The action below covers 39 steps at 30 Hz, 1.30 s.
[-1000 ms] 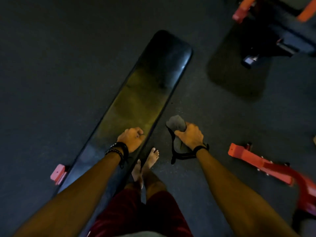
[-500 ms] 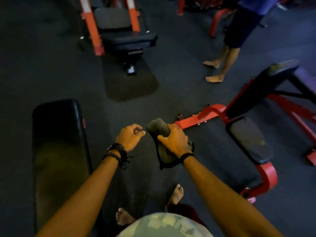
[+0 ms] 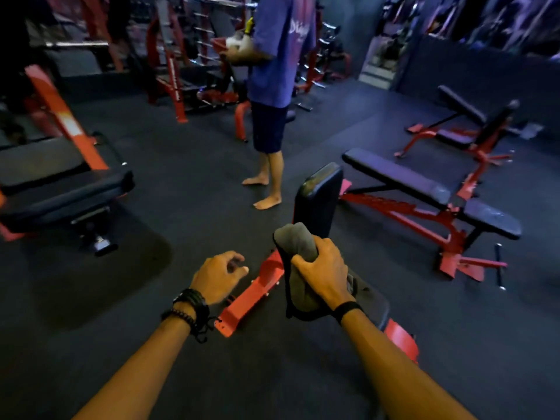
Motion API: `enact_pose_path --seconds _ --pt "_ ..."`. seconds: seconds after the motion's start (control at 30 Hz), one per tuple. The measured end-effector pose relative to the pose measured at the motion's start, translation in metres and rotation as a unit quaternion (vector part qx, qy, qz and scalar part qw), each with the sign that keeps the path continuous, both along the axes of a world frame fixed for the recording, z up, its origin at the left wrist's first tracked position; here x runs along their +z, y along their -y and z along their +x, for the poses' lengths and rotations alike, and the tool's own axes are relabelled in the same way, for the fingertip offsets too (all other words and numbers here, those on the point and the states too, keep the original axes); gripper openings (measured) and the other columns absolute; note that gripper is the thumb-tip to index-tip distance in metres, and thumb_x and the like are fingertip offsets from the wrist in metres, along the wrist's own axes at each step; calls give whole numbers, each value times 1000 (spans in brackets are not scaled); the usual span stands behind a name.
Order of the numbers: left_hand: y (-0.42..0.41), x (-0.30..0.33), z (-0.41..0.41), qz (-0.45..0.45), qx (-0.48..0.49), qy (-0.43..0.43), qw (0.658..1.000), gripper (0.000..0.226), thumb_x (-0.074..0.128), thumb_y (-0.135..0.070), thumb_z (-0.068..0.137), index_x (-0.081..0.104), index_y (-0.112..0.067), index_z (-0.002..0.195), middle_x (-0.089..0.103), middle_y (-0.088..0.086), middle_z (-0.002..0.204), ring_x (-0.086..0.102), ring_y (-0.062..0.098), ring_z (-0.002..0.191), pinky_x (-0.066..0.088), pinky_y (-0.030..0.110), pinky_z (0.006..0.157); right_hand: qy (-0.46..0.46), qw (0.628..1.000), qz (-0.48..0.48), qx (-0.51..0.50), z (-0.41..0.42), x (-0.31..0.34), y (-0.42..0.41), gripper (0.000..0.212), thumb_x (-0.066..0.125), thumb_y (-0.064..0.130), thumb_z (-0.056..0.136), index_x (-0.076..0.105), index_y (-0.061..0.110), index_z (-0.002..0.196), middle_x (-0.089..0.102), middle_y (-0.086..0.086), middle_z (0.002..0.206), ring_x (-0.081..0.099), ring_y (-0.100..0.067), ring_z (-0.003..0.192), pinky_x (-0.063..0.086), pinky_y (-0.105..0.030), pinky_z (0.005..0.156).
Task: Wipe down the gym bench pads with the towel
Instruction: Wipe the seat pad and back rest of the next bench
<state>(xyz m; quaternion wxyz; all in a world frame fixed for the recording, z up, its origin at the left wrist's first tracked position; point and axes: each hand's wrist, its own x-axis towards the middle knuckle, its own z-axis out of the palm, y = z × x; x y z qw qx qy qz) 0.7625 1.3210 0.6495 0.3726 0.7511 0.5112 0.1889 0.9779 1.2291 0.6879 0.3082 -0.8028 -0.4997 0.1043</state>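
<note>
My right hand [image 3: 325, 274] is closed around a bunched grey towel [image 3: 298, 241], held in the air just in front of an adjustable bench. That bench has a raised black back pad [image 3: 318, 198] and a red frame [image 3: 251, 295]; its seat pad [image 3: 371, 301] lies mostly hidden behind my right hand and wrist. My left hand [image 3: 219, 277] hovers to the left of the towel over the floor, fingers loosely curled and apart, holding nothing.
A person in a blue shirt [image 3: 272, 95] stands barefoot just beyond the bench. Another bench with black pads [image 3: 397, 177] is at right, a third one [image 3: 472, 122] farther back. A black padded machine seat [image 3: 66, 189] is at left. Red racks [image 3: 172, 62] line the back.
My view has swung up and right, away from the flat black bench, toward the adjustable bench. Both hands stayed in front of me, the towel still in the right; the left hand's fingers loosened.
</note>
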Motion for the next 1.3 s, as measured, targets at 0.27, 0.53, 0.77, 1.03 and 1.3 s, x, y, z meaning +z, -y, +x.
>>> enact_pose_path --seconds 0.27,0.53,0.77,1.03,1.3 --pt "-77 27 99 47 -93 4 995 27 63 -46 83 66 -31 105 69 -10 101 64 12 95 53 35 87 -21 991 84 -103 68 14 -63 48 72 37 81 59 25 126 56 -2 108 55 -25 105 49 -42 83" --pt "-183 36 175 63 -131 67 987 24 55 -37 95 65 -24 112 67 2 112 61 23 103 49 38 86 -11 982 78 -169 84 16 -142 56 69 39 84 51 28 136 55 -3 119 51 -26 114 46 -39 89" --pt "-249 37 201 29 -100 122 987 35 47 -39 99 57 -21 128 58 3 129 55 23 116 43 36 93 54 963 111 -240 96 25 -217 64 64 40 88 40 22 144 52 -6 128 48 -27 111 39 -38 89" --pt "-295 -1 226 -11 -94 99 991 57 42 -53 91 50 -20 137 54 5 135 53 21 120 41 34 97 98 978 -106 -151 125 -37 -294 65 46 54 95 27 29 152 10 -17 161 6 -49 145 19 -71 111" --pt "-322 0 279 -3 -114 88 990 63 38 -61 86 50 -24 136 53 -7 130 50 5 111 37 18 88 -37 971 -128 -199 267 -15 -380 50 52 45 93 48 19 136 37 -19 146 30 -45 135 33 -59 107"
